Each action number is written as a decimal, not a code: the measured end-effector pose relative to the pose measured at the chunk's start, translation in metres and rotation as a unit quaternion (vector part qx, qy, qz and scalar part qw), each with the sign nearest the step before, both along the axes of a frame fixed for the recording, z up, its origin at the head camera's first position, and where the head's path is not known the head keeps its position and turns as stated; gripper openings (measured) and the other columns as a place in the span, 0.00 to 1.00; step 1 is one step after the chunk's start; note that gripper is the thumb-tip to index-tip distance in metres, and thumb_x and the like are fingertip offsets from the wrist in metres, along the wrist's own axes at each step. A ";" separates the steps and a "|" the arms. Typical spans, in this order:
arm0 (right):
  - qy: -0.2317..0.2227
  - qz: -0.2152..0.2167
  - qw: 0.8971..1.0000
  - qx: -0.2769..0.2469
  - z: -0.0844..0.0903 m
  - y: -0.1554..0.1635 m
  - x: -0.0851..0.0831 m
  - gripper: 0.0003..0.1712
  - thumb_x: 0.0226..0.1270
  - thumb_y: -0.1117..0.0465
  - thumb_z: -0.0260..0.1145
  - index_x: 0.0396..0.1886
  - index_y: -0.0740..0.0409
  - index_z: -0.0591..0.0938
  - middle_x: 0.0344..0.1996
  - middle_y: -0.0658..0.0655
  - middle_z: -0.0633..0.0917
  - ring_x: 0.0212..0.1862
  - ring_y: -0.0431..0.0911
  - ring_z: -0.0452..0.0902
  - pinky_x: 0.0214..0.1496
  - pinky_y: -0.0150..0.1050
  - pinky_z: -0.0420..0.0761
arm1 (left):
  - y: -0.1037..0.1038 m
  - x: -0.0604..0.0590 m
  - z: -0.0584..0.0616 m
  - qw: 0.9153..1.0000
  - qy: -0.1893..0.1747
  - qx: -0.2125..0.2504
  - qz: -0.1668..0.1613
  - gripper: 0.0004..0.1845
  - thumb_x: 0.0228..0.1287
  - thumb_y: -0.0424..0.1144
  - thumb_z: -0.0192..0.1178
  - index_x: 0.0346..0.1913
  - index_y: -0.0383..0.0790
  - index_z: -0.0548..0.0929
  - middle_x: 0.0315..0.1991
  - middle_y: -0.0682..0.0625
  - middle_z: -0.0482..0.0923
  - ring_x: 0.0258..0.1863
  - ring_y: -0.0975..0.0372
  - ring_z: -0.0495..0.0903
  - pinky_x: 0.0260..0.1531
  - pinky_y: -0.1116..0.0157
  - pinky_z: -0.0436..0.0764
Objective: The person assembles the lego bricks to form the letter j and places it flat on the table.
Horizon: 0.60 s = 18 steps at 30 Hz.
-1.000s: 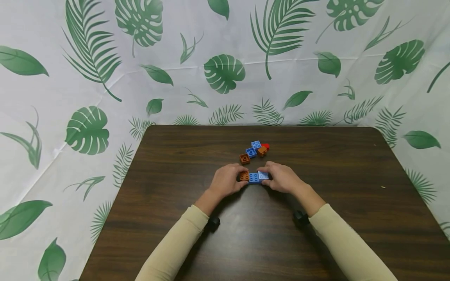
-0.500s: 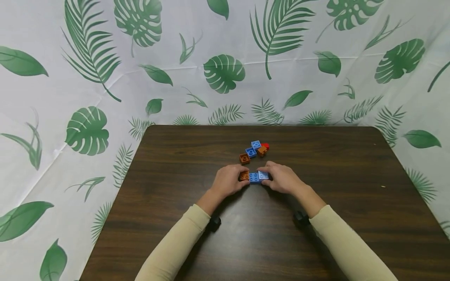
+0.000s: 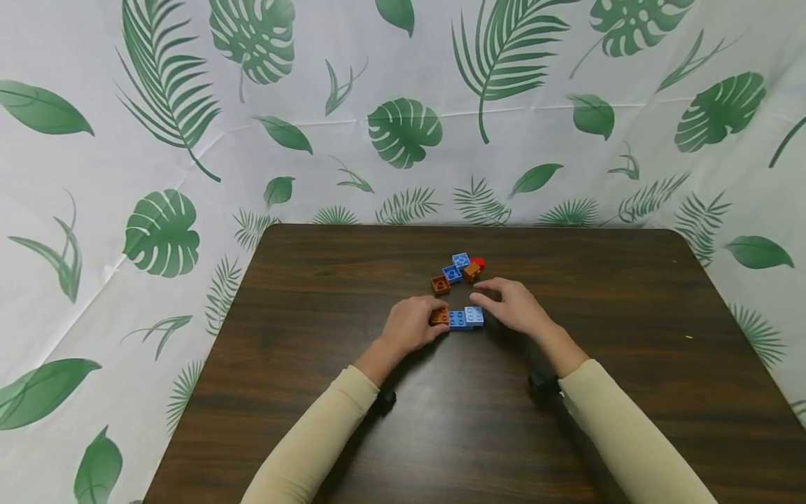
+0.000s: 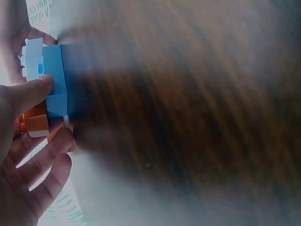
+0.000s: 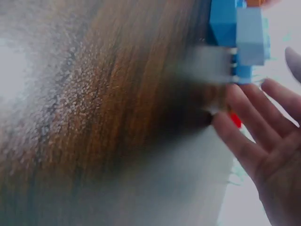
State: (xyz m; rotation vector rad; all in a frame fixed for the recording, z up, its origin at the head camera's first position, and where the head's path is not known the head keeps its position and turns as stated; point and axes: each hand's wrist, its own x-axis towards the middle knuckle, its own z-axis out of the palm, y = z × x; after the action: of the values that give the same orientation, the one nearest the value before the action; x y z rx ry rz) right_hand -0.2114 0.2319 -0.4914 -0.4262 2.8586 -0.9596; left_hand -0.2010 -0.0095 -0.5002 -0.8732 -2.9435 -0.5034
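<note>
A blue toy building brick (image 3: 457,320) lies on the table with an orange brick (image 3: 440,316) on its left end and a light blue brick (image 3: 474,316) on its right end. My left hand (image 3: 408,323) holds the left end, thumb on the near side and fingers on the far side. In the left wrist view the thumb presses against the blue brick (image 4: 55,70) beside the orange brick (image 4: 35,118). My right hand (image 3: 515,308) hovers just right of the light blue brick, fingers apart and holding nothing.
Beyond the hands lie loose bricks: a brown-orange one (image 3: 440,285), two blue ones (image 3: 451,274), an orange one (image 3: 471,271) and a red one (image 3: 478,263). The dark wooden table (image 3: 441,434) ends at a leaf-patterned cloth (image 3: 340,161).
My right hand has let go of the light blue brick and moved slightly up and to the right, thumb and fingers parting. My left hand keeps its hold on the brick assembly.
</note>
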 end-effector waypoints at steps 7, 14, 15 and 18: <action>0.062 -0.052 0.996 0.031 -0.018 0.005 -0.017 0.29 0.66 0.46 0.63 0.65 0.49 0.74 0.53 0.54 0.78 0.48 0.50 0.78 0.44 0.53 0.77 | 0.001 0.002 0.000 1.000 -0.003 -0.006 0.005 0.23 0.57 0.56 0.66 0.55 0.54 0.83 0.50 0.56 0.82 0.46 0.61 0.81 0.44 0.59 0.79; 0.075 -0.034 0.991 0.102 -0.019 -0.002 -0.028 0.34 0.66 0.44 0.62 0.71 0.41 0.66 0.63 0.55 0.72 0.57 0.54 0.75 0.48 0.58 0.76 | 0.001 0.002 0.001 1.000 0.002 -0.012 0.006 0.23 0.57 0.56 0.66 0.55 0.55 0.82 0.49 0.56 0.82 0.45 0.61 0.81 0.42 0.59 0.80; 0.075 -0.030 0.990 0.113 -0.019 -0.002 -0.030 0.34 0.66 0.43 0.62 0.71 0.41 0.67 0.62 0.56 0.72 0.57 0.54 0.74 0.48 0.58 0.76 | 0.001 0.002 0.001 1.000 0.003 -0.014 0.006 0.23 0.57 0.57 0.66 0.55 0.55 0.82 0.48 0.56 0.82 0.44 0.61 0.81 0.42 0.59 0.80; 0.074 -0.021 0.988 0.131 -0.017 -0.005 -0.032 0.33 0.66 0.43 0.62 0.69 0.43 0.69 0.60 0.56 0.74 0.56 0.55 0.75 0.48 0.58 0.76 | 0.000 0.002 0.001 1.000 0.004 -0.018 0.007 0.23 0.57 0.57 0.66 0.56 0.55 0.82 0.47 0.56 0.82 0.44 0.61 0.80 0.41 0.59 0.80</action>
State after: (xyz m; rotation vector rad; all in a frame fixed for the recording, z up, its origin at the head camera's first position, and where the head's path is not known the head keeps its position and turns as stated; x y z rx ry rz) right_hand -0.2438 0.2274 -0.5081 -0.4277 3.0811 -0.5647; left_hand -0.1986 -0.0097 -0.4991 -0.8560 -2.9572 -0.4459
